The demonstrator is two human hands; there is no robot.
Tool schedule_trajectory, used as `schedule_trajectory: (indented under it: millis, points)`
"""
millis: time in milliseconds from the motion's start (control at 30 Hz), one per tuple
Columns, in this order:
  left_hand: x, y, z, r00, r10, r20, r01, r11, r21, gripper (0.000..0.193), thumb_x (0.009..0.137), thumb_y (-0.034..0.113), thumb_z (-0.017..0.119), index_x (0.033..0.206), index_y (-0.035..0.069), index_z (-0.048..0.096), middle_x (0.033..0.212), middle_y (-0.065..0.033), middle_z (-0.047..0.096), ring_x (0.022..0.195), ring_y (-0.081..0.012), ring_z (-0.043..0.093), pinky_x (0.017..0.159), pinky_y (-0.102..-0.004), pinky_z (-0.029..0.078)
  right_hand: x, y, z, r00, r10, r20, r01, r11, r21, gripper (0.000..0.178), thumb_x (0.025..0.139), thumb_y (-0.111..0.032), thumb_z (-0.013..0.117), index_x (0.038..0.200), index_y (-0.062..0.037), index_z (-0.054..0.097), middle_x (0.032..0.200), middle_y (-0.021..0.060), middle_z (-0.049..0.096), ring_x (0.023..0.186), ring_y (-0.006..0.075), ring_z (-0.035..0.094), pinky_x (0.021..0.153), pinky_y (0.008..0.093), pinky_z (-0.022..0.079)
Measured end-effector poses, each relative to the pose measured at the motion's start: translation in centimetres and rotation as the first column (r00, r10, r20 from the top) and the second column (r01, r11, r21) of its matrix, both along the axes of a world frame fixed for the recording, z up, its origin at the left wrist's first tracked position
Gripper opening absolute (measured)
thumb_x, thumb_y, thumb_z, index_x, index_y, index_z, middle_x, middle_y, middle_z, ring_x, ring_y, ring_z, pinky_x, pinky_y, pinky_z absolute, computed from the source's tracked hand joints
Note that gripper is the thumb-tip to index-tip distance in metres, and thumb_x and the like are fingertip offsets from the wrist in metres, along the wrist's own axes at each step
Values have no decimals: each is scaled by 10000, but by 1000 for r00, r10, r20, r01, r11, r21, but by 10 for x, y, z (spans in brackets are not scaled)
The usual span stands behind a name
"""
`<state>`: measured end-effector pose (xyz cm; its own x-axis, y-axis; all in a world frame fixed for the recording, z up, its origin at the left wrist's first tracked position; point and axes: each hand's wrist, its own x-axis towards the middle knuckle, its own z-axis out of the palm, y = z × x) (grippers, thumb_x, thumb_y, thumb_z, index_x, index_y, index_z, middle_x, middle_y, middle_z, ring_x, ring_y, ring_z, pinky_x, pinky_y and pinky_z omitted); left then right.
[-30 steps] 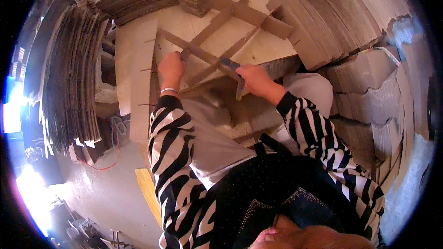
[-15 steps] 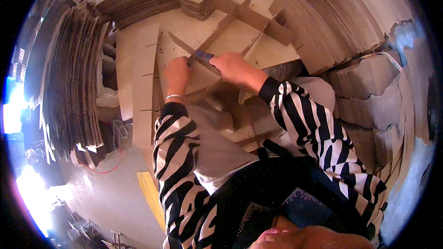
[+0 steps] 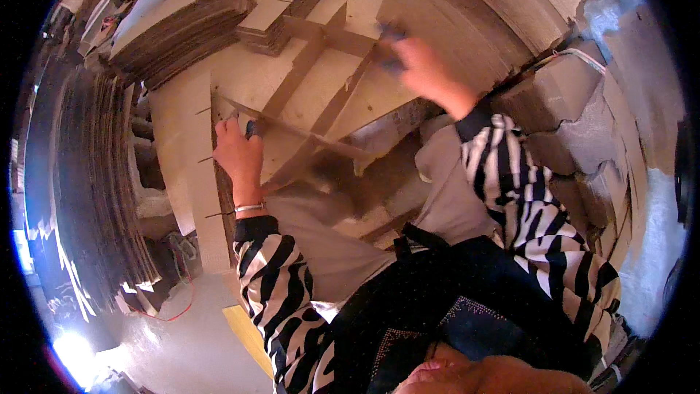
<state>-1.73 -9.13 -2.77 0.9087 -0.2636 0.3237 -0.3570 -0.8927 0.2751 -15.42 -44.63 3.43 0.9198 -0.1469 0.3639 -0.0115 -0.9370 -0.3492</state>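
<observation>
Nearest, the left hand (image 3: 239, 152) pinches a long cardboard strip (image 3: 306, 133), which lies slanted across the pale cardboard sheet (image 3: 251, 80). Farther out, the right hand (image 3: 423, 66), blurred, reaches over 2 crossed strips (image 3: 332, 40); whether its fingers grip anything cannot be told. Beyond, cardboard stacks (image 3: 175, 29) rise.

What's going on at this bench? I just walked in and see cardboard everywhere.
A person in a zebra-striped top is handling slotted cardboard strips. The left hand pinches the end of a long strip lying across a pale cardboard sheet. The right hand, blurred, reaches out to the crossed strips farther back. Stacks of flat cardboard surround the bench.
</observation>
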Motion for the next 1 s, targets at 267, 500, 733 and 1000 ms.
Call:
schedule_trajectory:
  millis: [267, 500, 733, 1000]
  points:
    - [18, -49, 6, 984, -98, -152, 129, 969, 212, 468, 747, 193, 615, 1192, 72, 534, 1118, -143, 608, 947, -356, 639, 761, -497, 507, -85, -124, -56, 936, -349, 55, 343, 863, -370, 342, 740, -140, 669, 1065, -49, 619, 1254, 154, 560, 1156, 370, 505, 937, 474, 427]
    - [12, -44, -9, 993, -83, -86, 98, 978, 186, 392, 795, 169, 562, 1168, 48, 542, 1069, -164, 621, 897, -370, 649, 757, -491, 517, -34, -57, 27, 962, -259, -85, 256, 966, -49, 300, 787, -64, 636, 1079, -11, 585, 1092, 179, 618, 1025, 419, 551, 849, 418, 461]
    - [14, -64, -6, 992, -47, -119, 77, 963, 259, 427, 820, 183, 542, 1224, 50, 504, 1127, -175, 608, 952, -363, 635, 767, -489, 517, 41, 7, -29, 981, 185, -52, -141, 878, 458, 330, 815, -148, 646, 1087, -2, 529, 995, 259, 615, 960, 430, 586, 805, 447, 459]
    - [18, -56, -2, 968, 19, -249, 46, 966, 255, 385, 808, 162, 551, 1173, 50, 507, 1144, -186, 605, 985, -382, 619, 809, -505, 500, 27, -8, -24, 974, 175, -141, -122, 938, 323, 258, 797, -106, 621, 1037, -38, 553, 922, 223, 628, 921, 440, 590, 760, 492, 458]
